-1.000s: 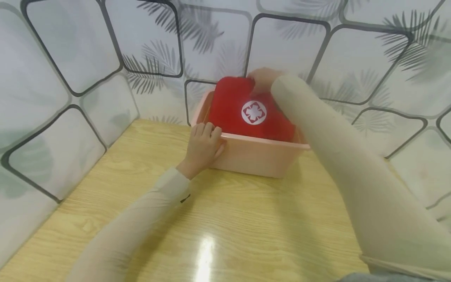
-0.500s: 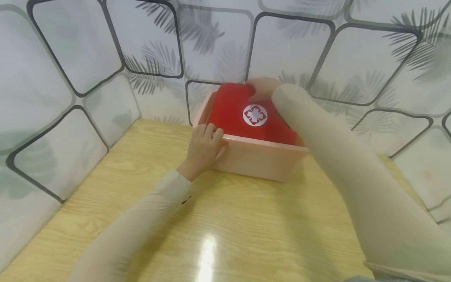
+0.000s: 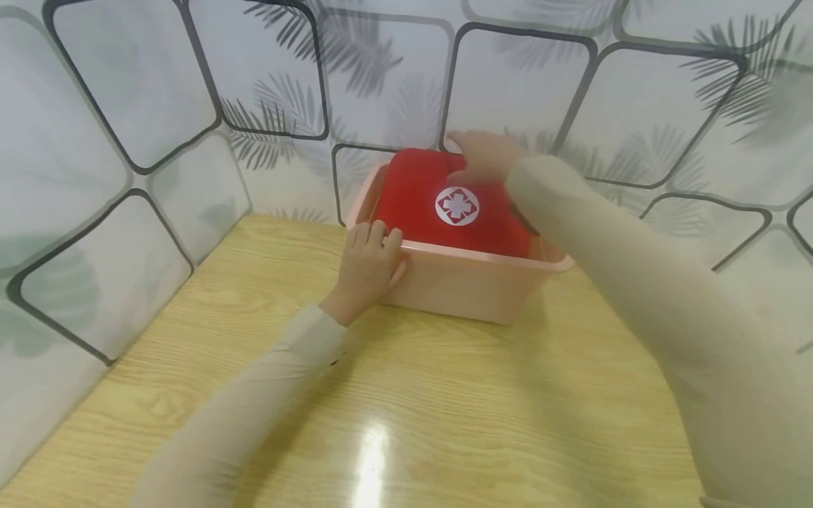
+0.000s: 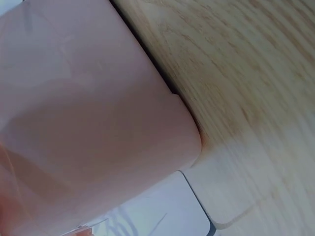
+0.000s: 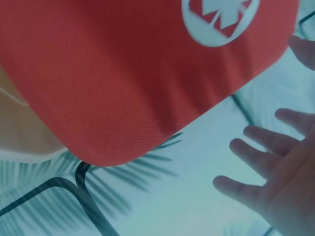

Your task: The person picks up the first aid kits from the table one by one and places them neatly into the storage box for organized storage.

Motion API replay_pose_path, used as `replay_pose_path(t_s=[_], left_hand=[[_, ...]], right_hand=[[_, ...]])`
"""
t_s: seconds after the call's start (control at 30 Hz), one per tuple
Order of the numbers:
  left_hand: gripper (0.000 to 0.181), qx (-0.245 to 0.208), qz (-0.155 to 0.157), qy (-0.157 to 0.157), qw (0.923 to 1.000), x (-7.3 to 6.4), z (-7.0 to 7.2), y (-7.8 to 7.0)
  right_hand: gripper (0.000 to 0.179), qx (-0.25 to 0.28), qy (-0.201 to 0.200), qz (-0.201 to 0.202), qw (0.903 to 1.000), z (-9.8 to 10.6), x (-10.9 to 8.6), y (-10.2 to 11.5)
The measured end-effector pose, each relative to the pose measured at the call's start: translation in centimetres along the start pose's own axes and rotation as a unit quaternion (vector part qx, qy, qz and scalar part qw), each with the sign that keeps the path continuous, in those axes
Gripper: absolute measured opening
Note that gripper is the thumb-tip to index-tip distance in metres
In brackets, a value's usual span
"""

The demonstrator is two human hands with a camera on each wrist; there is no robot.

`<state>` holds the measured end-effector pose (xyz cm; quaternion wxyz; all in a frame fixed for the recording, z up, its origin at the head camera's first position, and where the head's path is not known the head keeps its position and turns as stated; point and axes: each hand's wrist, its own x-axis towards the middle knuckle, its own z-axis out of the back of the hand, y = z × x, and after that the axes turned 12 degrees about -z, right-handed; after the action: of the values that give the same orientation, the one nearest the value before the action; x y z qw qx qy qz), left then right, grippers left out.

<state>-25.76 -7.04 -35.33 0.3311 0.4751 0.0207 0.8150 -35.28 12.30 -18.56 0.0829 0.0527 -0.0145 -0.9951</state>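
Note:
A red first-aid bag with a white round emblem leans inside a pink plastic basin, its top edge above the rim. My left hand grips the basin's front rim near the left corner, fingers over the edge and thumb outside. In the left wrist view the basin wall fills much of the frame. My right hand hovers at the bag's upper right with fingers spread. The right wrist view shows that hand apart from the bag, fingers straight and holding nothing.
The basin stands on a wood-grain tabletop close to the patterned back wall. Another patterned wall borders the table on the left. The right sleeve crosses over the basin's right end.
The bag has sunk slightly lower in the basin. My right hand has let go of its top edge, spread its fingers and moved a little right. My left hand stays on the rim.

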Motion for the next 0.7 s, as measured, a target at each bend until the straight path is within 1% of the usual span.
replay_pose_path(t_s=[0.1, 0.2, 0.33, 0.47, 0.57, 0.63, 0.7], left_hand=[[0.018, -0.001, 0.003, 0.005, 1.0, 0.2, 0.0, -0.1], [0.021, -0.003, 0.008, 0.015, 0.9999, 0.3, 0.1, -0.1], [0.022, -0.005, 0.011, 0.019, 0.9997, 0.3, 0.0, 0.2], [0.021, -0.01, 0.014, 0.015, 0.9997, 0.1, -0.1, 0.4], [0.021, -0.027, 0.025, 0.016, 0.9992, 0.0, 0.0, 0.5], [0.024, -0.044, 0.034, 0.014, 0.9983, -0.1, 0.1, 0.5], [0.034, -0.063, 0.04, 0.007, 0.9972, -0.1, 0.4, 0.4]], right_hand=[[0.087, -0.01, -0.032, 0.018, 0.9993, 0.0, -1.8, -0.1], [0.085, -0.033, -0.065, 0.039, 0.9966, -0.2, -3.4, -0.4], [0.083, -0.049, -0.102, 0.063, 0.9915, -1.1, -4.7, -1.0], [0.083, -0.041, -0.134, 0.066, 0.988, -2.4, -6.1, -1.4], [0.082, -0.036, -0.158, 0.06, 0.985, -3.2, -8.1, -1.3], [0.081, -0.03, -0.177, 0.062, 0.9817, -4.0, -9.6, -1.3], [0.08, -0.028, -0.21, 0.071, 0.9747, -5.1, -10.9, -1.3]])
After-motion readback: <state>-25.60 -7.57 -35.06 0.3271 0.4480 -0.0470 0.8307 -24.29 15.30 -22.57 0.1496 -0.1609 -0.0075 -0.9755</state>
